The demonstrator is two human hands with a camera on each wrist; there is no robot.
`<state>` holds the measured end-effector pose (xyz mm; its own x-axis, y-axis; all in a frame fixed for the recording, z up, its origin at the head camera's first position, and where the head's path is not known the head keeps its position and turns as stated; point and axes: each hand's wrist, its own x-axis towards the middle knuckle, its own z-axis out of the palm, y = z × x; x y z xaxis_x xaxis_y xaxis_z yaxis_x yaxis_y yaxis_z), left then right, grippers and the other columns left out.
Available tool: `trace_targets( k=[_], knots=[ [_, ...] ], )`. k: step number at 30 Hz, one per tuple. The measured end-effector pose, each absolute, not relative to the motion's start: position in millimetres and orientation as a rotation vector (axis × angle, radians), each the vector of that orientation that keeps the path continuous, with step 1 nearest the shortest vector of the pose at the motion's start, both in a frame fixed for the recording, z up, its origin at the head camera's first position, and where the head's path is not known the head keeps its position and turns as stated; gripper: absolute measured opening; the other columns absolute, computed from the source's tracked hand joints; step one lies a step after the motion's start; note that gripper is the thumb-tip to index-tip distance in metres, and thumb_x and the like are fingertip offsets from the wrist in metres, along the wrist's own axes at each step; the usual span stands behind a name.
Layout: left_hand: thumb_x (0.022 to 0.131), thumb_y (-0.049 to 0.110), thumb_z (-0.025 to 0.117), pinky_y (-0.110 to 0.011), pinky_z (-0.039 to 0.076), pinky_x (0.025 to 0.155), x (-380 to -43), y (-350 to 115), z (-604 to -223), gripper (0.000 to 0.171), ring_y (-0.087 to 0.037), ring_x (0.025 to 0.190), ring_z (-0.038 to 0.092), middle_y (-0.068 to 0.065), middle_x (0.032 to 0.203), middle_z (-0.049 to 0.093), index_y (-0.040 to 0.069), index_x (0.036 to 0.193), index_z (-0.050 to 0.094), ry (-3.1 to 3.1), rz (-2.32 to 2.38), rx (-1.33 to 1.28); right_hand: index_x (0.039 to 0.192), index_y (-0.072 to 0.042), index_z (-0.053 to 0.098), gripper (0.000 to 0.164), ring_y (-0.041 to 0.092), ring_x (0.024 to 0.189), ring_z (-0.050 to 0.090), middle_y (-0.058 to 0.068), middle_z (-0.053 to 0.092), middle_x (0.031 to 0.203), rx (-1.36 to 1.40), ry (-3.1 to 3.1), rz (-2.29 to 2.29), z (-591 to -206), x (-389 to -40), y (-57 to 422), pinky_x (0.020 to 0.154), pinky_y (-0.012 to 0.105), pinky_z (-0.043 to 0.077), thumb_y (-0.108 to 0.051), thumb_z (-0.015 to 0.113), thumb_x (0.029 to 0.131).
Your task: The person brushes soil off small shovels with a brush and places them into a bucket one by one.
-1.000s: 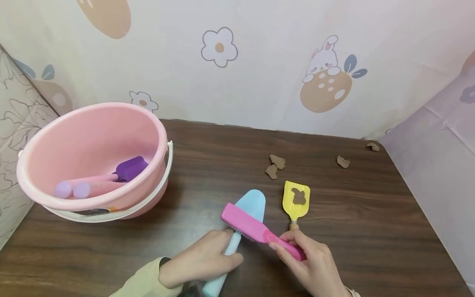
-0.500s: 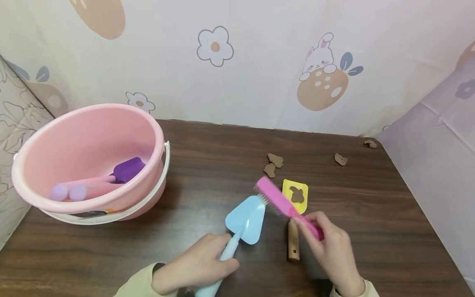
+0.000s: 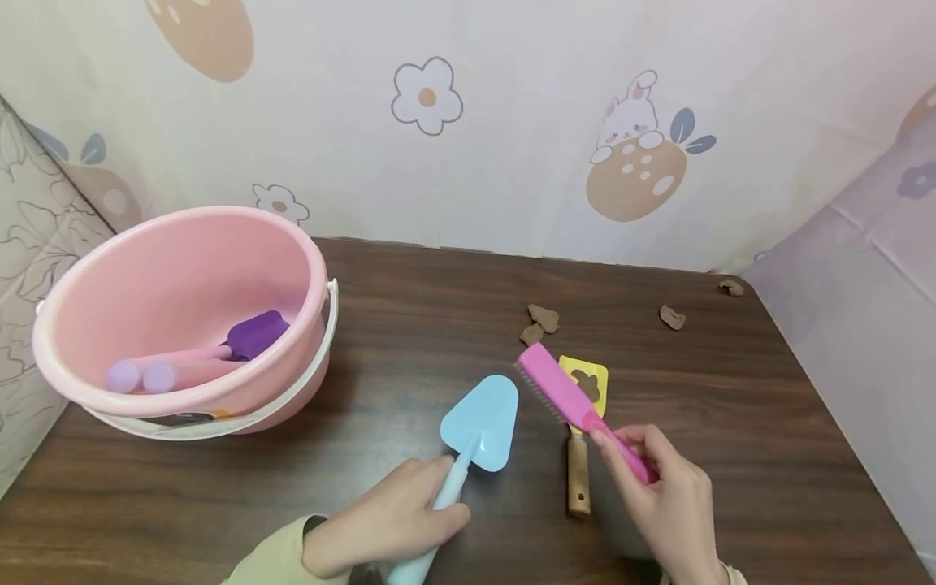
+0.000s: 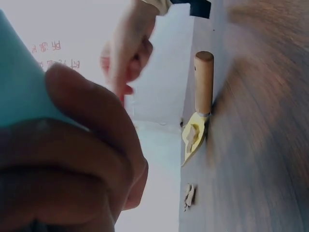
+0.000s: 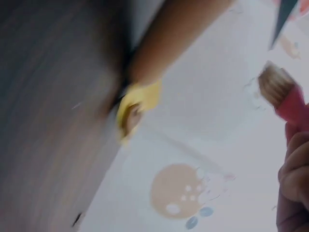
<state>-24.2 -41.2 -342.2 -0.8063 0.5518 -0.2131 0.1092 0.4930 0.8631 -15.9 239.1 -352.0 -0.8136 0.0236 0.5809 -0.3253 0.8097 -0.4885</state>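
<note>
Toward seven o'clock, the left hand [image 3: 391, 516] curls its fingers round the blue trowel [image 3: 481, 426]; at four, the right hand [image 3: 673, 496] pinches the pink brush [image 3: 559, 386], which partly hides the yellow shovel [image 3: 578, 471]. Farther off, the pink bucket [image 3: 183, 244] stands at nine, brown pieces [image 3: 543, 318] near three.

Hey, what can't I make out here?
Head view: handle end of the blue trowel, cut by bottom edge.
Head view: part of the yellow shovel, behind the pink brush.
Head view: inner floor of the pink bucket, behind its near side.
Right wrist view: outline of the brown piece, blurred.
</note>
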Motion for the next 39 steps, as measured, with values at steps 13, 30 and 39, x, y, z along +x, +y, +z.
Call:
trace_targets(
  k=[13, 30, 39],
  knots=[
    [0.08, 0.015, 0.061, -0.022, 0.04, 0.048, -25, -37, -338, 0.011, -0.004, 0.054, 0.045, 0.006, 0.062, 0.045, 0.014, 0.078, 0.05, 2.259, 1.287, 0.562, 0.088, -0.014, 0.063, 0.023, -0.009, 0.055, 0.035, -0.012, 0.05, 0.064, 0.709, -2.429, 0.954, -352, -4, 210, 0.049, 0.004, 0.03, -0.036, 0.071, 0.086],
    [0.081, 0.013, 0.059, -0.02, 0.038, 0.046, -19, -44, -324, 0.01, 0.0, 0.051, 0.044, 0.009, 0.06, 0.046, 0.015, 0.078, 0.049, 2.237, 1.35, 0.628, 0.083, -0.015, 0.059, 0.015, -0.002, 0.047, 0.024, -0.013, 0.032, 0.054, 0.062, -2.778, 0.791, -345, -19, 231, 0.043, 0.02, 0.023, -0.022, 0.072, 0.085],
    [0.083, 0.013, 0.056, -0.022, 0.041, 0.046, -23, -40, -321, 0.008, 0.0, 0.052, 0.044, 0.007, 0.061, 0.045, 0.014, 0.08, 0.048, 2.315, 1.399, 0.608, 0.076, -0.024, 0.056, 0.019, -0.002, 0.046, 0.033, -0.015, 0.037, 0.055, 0.269, -3.016, 1.193, -349, -8, 215, 0.042, 0.02, 0.031, -0.031, 0.068, 0.088]
  ],
)
